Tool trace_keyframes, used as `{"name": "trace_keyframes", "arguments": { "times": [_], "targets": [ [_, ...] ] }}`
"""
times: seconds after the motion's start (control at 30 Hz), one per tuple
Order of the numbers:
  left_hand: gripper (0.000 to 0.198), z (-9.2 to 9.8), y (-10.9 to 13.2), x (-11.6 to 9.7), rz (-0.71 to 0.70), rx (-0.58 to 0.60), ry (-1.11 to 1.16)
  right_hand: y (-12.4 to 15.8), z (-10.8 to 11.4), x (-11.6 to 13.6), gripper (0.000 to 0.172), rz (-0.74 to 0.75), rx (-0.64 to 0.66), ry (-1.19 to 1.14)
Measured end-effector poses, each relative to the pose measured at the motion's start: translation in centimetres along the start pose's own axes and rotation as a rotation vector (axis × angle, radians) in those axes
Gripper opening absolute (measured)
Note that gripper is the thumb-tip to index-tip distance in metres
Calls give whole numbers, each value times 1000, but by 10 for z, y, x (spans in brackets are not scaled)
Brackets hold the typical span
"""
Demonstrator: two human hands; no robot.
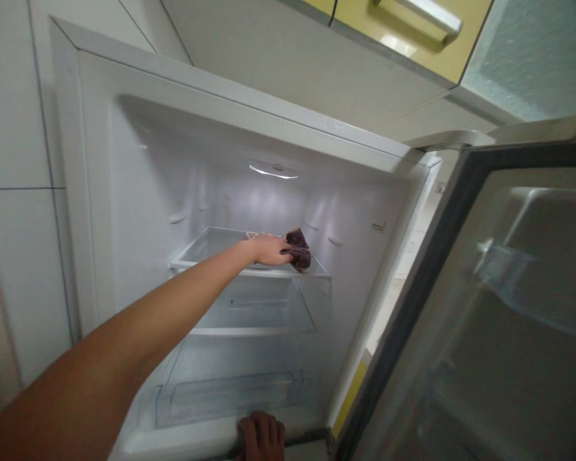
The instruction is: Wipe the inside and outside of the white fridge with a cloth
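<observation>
My left hand [269, 250] reaches deep into an open refrigerator, its arm coming in from the lower left. Its fingers are closed on a crumpled dark maroon cloth [298, 257], which lies against the right front part of the upper glass shelf [211, 242]. Part of the cloth is hidden behind the hand. At the bottom of the view, my right hand [263, 436] has its fingers curled over the refrigerator's lower front edge [196, 438]; its thumb is out of sight.
Below are another glass shelf [254, 331] and a clear drawer [230, 390]. The refrigerator door [509, 333] stands open on the right, with clear door racks. A light [273, 170] glows at the top inside. Yellow cabinets [413, 38] hang above, and white wall tiles [14, 256] are at left.
</observation>
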State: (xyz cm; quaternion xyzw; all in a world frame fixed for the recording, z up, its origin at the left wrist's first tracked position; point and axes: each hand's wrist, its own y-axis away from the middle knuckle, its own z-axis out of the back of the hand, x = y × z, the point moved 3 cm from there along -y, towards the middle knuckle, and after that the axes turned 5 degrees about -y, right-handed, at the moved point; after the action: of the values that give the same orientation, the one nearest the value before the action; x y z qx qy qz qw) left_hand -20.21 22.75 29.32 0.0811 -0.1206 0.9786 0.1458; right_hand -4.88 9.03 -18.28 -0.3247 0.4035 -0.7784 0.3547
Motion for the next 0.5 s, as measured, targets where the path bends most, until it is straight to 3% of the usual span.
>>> {"name": "trace_keyframes", "arguments": {
  "times": [0.07, 0.2, 0.27, 0.33, 0.5],
  "targets": [
    [56, 4, 31, 14, 50, -5, -40, 0, 0, 3, 46, -43, 3, -71],
    [62, 8, 93, 57, 334, -3, -165, -4, 7, 11, 53, -79, 109, -114],
    [59, 9, 113, 66, 419, -11, -213, -9, 15, 15, 54, -103, 165, -110],
    [54, 8, 124, 59, 420, -38, -245, -16, 24, 21, 54, -131, 209, -118],
    [49, 3, 147, 17, 314, -151, -304, -30, 41, 30, 51, -188, 287, -130]
  ]
}}
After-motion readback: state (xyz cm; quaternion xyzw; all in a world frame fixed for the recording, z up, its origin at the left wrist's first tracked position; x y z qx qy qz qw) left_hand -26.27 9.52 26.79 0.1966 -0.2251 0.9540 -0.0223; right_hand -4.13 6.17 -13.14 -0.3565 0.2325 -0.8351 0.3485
